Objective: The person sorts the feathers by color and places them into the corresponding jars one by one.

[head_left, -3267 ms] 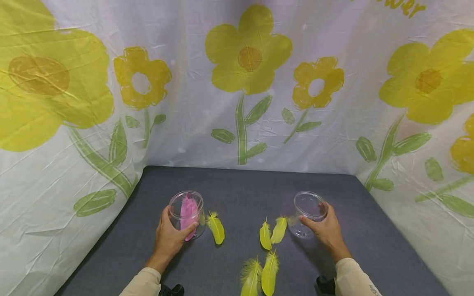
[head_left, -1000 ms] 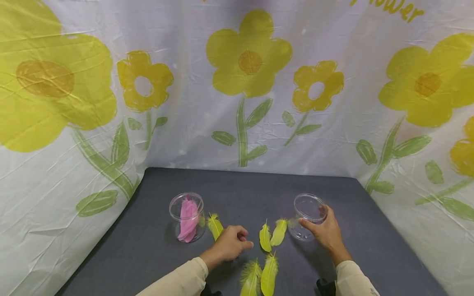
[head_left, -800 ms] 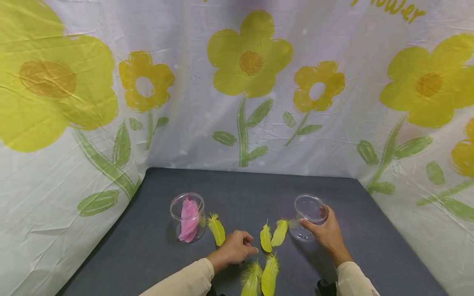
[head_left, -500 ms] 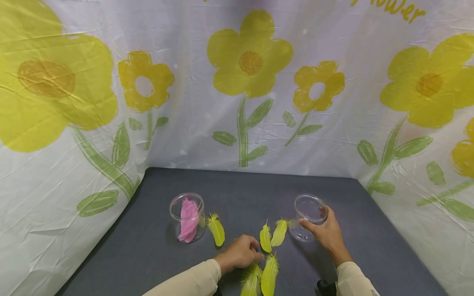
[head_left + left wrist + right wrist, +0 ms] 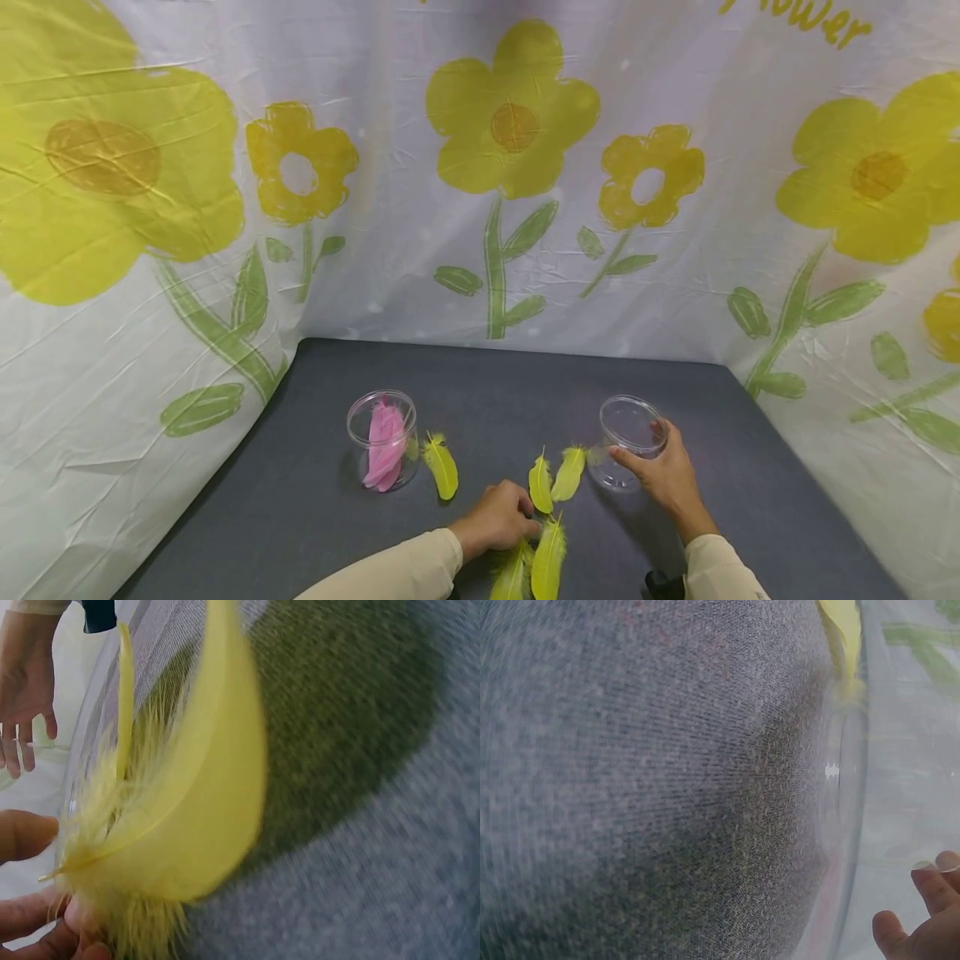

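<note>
My left hand [image 5: 497, 518] is at the top of a fluffy yellow feather [image 5: 513, 573] near the table's front. The left wrist view shows thumb and fingers on either side of that feather's quill end, a gap between thumb and quill. My right hand [image 5: 666, 473] grips a clear plastic cup [image 5: 628, 433] that stands on the table with nothing seen inside. Beside the first feather lies another yellow feather [image 5: 550, 557]. Two more, a small feather [image 5: 540, 483] and a paler feather [image 5: 569, 473], lie between the hands, left of the cup.
A second clear cup [image 5: 381, 398] holding pink feathers [image 5: 386, 446] stands on the left of the dark grey table [image 5: 480, 392]. Right of it lies a single yellow feather [image 5: 441, 468]. A white cloth [image 5: 390, 275] with painted flowers surrounds the table's back and sides.
My left hand has let go of the cup with pink feathers and moved right and nearer, to the front yellow feather. The right hand keeps its hold on the other cup.
</note>
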Motion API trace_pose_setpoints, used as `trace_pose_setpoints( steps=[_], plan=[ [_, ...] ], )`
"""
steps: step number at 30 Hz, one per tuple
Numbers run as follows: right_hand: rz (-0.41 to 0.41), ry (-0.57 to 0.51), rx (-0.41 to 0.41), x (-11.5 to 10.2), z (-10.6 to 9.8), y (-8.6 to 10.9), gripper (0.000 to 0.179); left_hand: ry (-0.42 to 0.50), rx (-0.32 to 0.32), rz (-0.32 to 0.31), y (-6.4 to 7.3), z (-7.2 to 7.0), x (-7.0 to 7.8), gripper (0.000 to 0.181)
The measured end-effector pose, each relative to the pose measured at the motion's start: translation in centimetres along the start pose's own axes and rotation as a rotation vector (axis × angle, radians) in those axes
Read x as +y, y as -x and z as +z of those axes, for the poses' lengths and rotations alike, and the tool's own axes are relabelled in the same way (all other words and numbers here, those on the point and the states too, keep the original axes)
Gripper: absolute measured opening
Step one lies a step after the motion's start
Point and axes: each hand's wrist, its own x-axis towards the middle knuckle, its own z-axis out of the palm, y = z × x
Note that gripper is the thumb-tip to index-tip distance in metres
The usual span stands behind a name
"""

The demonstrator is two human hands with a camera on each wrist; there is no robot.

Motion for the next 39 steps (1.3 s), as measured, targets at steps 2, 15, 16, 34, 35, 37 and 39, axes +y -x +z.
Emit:
trace_pose_setpoints(
  steps=[2, 15, 16, 34, 35, 37, 39],
  plan=[
    [0.0, -0.001, -0.002, 0.1, 0.0, 0.1, 0.114, -0.02, 0.014, 0.0, 0.1, 0.3, 0.1, 0.014],
    [0.007, -0.011, -0.01, 0.1, 0.0, 0.1, 0.114, -0.046, 0.039, 0.044, 0.4, 0.1, -0.5, 0.023],
    [0.008, -0.01, -0.011, 0.1, 0.0, 0.1, 0.114, -0.036, 0.028, 0.035, 0.5, -0.1, -0.5, 0.02],
    [0.009, -0.012, -0.031, -0.2, -0.2, 0.2, 0.115, 0.087, -0.132, -0.014, 1.5, -2.3, -0.8, 0.016],
    [0.011, -0.006, -0.032, -0.2, -0.2, 0.2, 0.115, 0.102, -0.137, -0.026, 1.6, -2.3, -0.8, 0.017],
    [0.016, 0.002, -0.034, -0.2, -0.2, 0.3, 0.115, 0.132, -0.14, -0.05, 1.7, -2.2, -0.8, 0.018],
    [0.017, 0.009, -0.035, -0.2, -0.2, 0.3, 0.115, 0.161, -0.142, -0.067, 1.7, -2.1, -0.8, 0.019]
  ],
)
